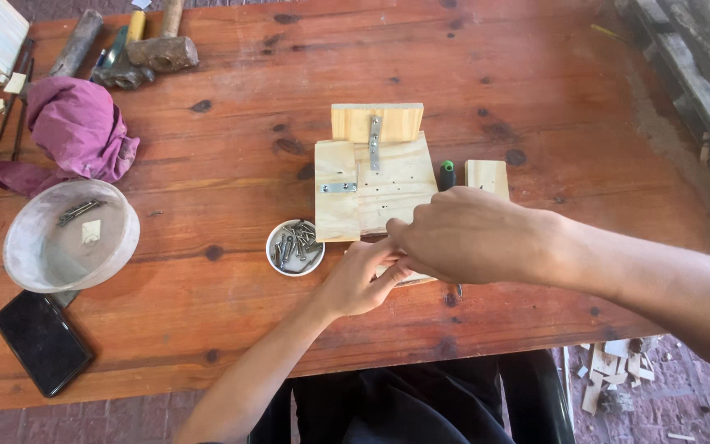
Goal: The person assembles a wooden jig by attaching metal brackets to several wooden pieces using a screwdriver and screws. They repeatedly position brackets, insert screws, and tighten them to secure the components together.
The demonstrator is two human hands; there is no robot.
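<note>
A small assembly of pale wooden boards [388,177] with metal brackets lies in the middle of the reddish wooden table [232,107]. My left hand [361,279] and my right hand [466,234] meet at its near edge, fingers pinched together over the wood. What they pinch is hidden by the fingers. A screwdriver with a green and black handle [447,174] pokes up behind my right hand. A small round tin of screws [295,247] sits just left of my left hand.
A clear plastic bowl [71,237] with a metal bracket and a dark phone [41,341] lie at the left. A purple cloth [80,127], hammers [154,49] and wood offcuts sit at the far left. A small wood block [486,174] is right of the assembly.
</note>
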